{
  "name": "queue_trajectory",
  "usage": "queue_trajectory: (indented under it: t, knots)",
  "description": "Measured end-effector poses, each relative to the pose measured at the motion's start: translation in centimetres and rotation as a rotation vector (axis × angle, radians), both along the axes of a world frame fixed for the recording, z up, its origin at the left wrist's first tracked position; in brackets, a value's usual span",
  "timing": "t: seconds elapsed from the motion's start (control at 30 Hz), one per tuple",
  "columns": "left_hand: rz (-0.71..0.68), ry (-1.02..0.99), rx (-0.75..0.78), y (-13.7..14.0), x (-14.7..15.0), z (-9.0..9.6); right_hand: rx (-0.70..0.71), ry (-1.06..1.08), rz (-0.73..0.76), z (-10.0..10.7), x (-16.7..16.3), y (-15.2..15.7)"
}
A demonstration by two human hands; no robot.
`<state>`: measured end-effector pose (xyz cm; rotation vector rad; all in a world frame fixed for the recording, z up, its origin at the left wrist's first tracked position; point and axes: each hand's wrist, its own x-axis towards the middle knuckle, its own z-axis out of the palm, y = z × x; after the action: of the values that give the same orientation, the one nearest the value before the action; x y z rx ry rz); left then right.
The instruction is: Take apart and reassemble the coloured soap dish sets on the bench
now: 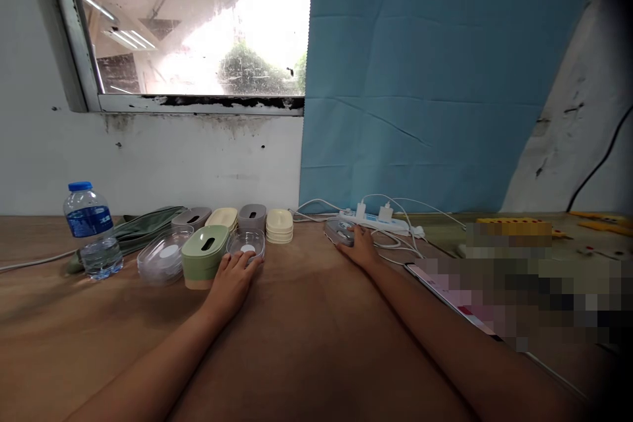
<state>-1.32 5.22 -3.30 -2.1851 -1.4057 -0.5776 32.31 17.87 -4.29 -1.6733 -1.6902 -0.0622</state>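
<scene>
My left hand (233, 282) is at the front of a clear plastic container (246, 241), its fingers curled against the near rim. Left of it stands a green oval box with a slotted lid (204, 252). Farther left is a stack of clear plastic containers (165, 256). My right hand (362, 249) grips a grey rounded piece, which looks like a lid or a small stack of them (336, 231), with the thumb in front and fingers on top. Behind the left hand are a grey slotted box (252, 216) and a stack of cream lids (279, 225).
A water bottle (93, 231) stands at the left by a dark green cloth bag (141, 231). A white power strip (383, 223) with plugs and looping cables lies behind my right hand. A phone-like flat device (448, 297) lies beside my right forearm. Yellow items (514, 227) are at the right, partly blurred.
</scene>
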Motion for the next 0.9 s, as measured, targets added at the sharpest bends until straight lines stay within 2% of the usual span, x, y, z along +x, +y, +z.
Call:
queue_trajectory:
  t: [0.17, 0.33, 0.43, 0.53, 0.6, 0.73, 0.9]
  knots:
    - [0.005, 0.017, 0.034, -0.2, 0.0, 0.0, 0.011, 0.067, 0.067, 0.4, -0.8, -3.6]
    - [-0.072, 0.030, 0.075, -1.2, 0.6, 0.5, -0.040, 0.117, 0.212, 0.4, -1.2, -9.3]
    - [-0.179, 0.040, 0.086, -2.1, 1.2, 1.0, -0.157, 0.241, 0.481, 1.0, -1.5, -12.5]
    - [-0.341, 0.094, 0.075, -3.0, 1.7, 1.7, -0.254, 0.256, 0.733, 2.1, -2.1, -14.7]
    - [-0.444, 0.141, 0.074, -3.6, 1.8, 2.1, -0.290, 0.239, 0.835, 2.7, -2.6, -15.4]
    - [-0.589, 0.188, 0.107, -4.0, 1.9, 2.4, -0.303, 0.296, 0.948, 2.6, -3.2, -15.5]
    - [-0.642, 0.210, 0.118, -3.7, 2.0, 2.1, -0.357, 0.502, 1.010, 1.8, -2.8, -14.7]
